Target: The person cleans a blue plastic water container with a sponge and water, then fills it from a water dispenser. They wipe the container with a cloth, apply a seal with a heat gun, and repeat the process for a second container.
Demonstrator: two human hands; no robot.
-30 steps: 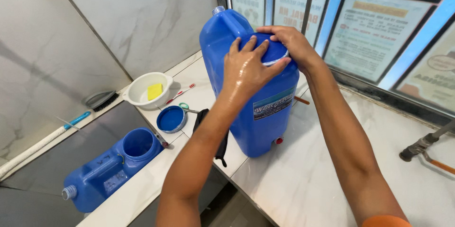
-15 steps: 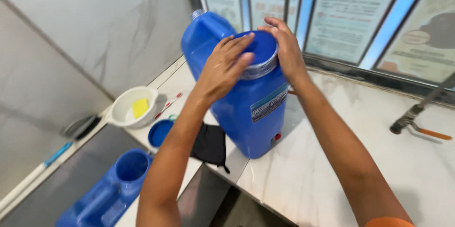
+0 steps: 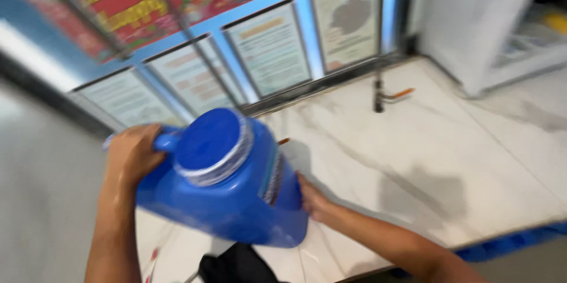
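Observation:
A big blue plastic jerrycan [image 3: 236, 200] with a blue screw lid [image 3: 209, 138] on its wide mouth is tilted and lifted over the white marble counter [image 3: 425, 159]. My left hand [image 3: 131, 154] grips the can's handle at its upper left. My right hand [image 3: 313, 200] is pressed against the can's lower right side, fingers under its edge. The picture is blurred by motion.
A black cloth [image 3: 236, 265] lies on the counter below the can. A metal tap [image 3: 379, 93] with an orange lever stands at the back by blue-framed glass panels with posters [image 3: 271, 52]. A white cabinet [image 3: 472, 23] stands at the right.
Both hands have left the lid: the left now holds the handle, the right supports the side. The can has been tilted and lifted. My view has swung right along the counter.

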